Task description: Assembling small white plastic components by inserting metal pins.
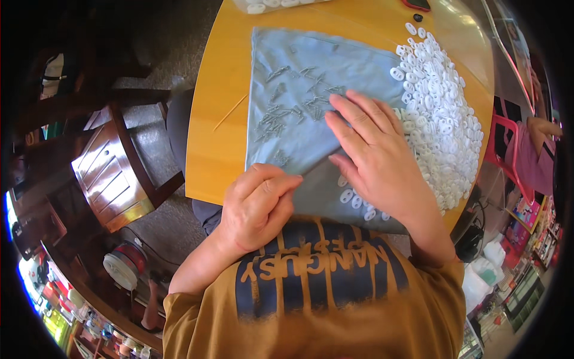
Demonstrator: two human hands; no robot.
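Note:
A grey-blue cloth [326, 54] lies over the table, with several small thin metal pieces [275, 119], like springs or screws, scattered on it. Over the cloth my right hand [379, 158] is stretched out, fingers apart, its fingertips close to some of these metal pieces. My left hand [257, 206] is closed at the cloth's near edge, thumb and forefinger pressed together; whatever they may hold is hidden. To the right of my right hand spreads a big heap of white oval plastic pieces [445, 125] with holes. A few loose white pieces [353, 197] lie below that hand.
The yellow wooden table [209, 155] carries a thin wooden stick [230, 112] left of the cloth. A clear bag of white pieces [272, 5], a small black round thing [418, 18] and a phone [417, 4] are at the far side. A red chair [513, 155] with a seated person stands at right.

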